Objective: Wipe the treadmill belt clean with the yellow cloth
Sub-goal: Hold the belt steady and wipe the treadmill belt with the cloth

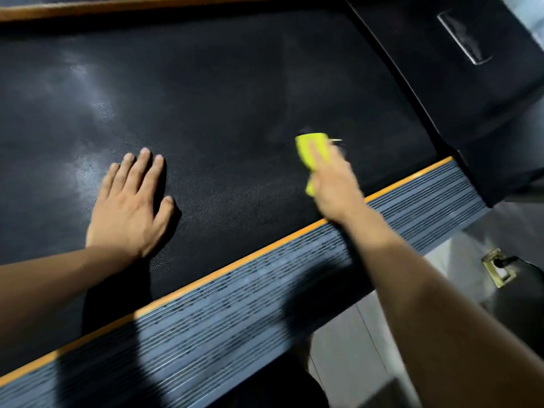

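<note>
The black textured treadmill belt [223, 98] fills most of the head view. My left hand [129, 207] lies flat on it with fingers spread, holding nothing. My right hand [335, 184] is blurred and presses the yellow cloth [310, 148] onto the belt near its right end. The cloth is bunched under my fingers, with yellow showing above and to the left of the hand. Pale dusty smears show on the belt's left part.
A ribbed grey side rail [265, 304] with an orange strip runs along the belt's near edge. A second orange strip [88, 10] borders the far edge. The black motor cover [471, 83] rises at the right. Pale floor tiles [353, 363] and a small brass fitting [499, 267] lie below right.
</note>
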`<action>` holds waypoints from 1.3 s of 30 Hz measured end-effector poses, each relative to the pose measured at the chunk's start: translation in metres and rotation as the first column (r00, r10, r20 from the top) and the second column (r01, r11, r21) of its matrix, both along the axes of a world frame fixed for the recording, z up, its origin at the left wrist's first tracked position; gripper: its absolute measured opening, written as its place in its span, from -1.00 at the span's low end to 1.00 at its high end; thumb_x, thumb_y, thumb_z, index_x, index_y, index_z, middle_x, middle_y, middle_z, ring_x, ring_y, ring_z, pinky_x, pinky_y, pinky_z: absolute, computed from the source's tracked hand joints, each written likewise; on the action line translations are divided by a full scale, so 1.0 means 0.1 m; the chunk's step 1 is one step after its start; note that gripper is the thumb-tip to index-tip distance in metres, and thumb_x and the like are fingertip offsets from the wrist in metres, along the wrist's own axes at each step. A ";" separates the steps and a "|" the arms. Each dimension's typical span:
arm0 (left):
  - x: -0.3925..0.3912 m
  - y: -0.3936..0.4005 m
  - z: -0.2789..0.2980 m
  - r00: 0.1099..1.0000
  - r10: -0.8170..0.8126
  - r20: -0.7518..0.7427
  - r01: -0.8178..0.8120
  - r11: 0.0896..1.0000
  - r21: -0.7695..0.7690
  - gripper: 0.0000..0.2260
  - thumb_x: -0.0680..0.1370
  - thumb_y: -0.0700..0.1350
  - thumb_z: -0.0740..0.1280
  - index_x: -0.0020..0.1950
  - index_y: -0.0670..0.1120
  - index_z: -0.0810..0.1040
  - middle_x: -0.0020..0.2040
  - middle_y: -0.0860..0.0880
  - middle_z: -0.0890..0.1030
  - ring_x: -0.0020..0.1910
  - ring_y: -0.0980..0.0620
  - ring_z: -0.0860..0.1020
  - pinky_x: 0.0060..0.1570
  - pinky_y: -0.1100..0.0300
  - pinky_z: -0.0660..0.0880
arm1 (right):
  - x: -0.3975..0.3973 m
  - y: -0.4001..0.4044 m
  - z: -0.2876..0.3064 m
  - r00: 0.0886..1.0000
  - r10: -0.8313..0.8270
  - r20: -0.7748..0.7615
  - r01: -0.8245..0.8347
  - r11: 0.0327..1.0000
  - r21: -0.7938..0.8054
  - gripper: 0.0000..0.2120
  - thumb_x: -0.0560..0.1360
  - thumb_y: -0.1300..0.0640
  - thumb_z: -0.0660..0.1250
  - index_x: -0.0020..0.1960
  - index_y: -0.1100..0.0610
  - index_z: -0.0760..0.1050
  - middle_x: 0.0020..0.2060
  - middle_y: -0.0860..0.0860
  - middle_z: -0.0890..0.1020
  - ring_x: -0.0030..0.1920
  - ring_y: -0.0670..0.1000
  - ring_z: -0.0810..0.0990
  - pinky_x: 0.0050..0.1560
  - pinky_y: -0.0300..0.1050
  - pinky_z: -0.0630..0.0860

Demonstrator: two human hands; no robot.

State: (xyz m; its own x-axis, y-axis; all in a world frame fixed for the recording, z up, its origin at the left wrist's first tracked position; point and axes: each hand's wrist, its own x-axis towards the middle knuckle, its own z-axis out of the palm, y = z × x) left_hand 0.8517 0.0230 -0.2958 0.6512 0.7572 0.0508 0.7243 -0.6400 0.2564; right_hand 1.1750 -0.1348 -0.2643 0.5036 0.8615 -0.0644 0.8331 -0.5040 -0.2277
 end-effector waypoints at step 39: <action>-0.72 1.43 0.11 0.985 0.107 -0.138 -0.104 0.994 0.032 -0.34 0.55 0.21 -0.01 0.62 -0.03 0.23 0.62 -0.17 0.22 0.58 -0.24 0.21 0.56 -0.15 0.11 | -1.79 1.10 -0.19 0.964 0.266 -0.011 -0.258 0.945 0.202 -0.29 0.45 0.28 0.35 0.55 0.00 0.24 0.53 0.12 0.28 0.49 0.15 0.31 0.45 0.16 0.33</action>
State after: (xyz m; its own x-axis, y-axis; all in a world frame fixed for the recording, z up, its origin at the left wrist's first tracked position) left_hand 0.7801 0.1656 -0.2852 0.5695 0.8218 -0.0155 0.8157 -0.5628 0.1334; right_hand 0.9960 -0.0243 -0.2835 0.2591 0.9601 0.1052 0.9186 -0.2113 -0.3340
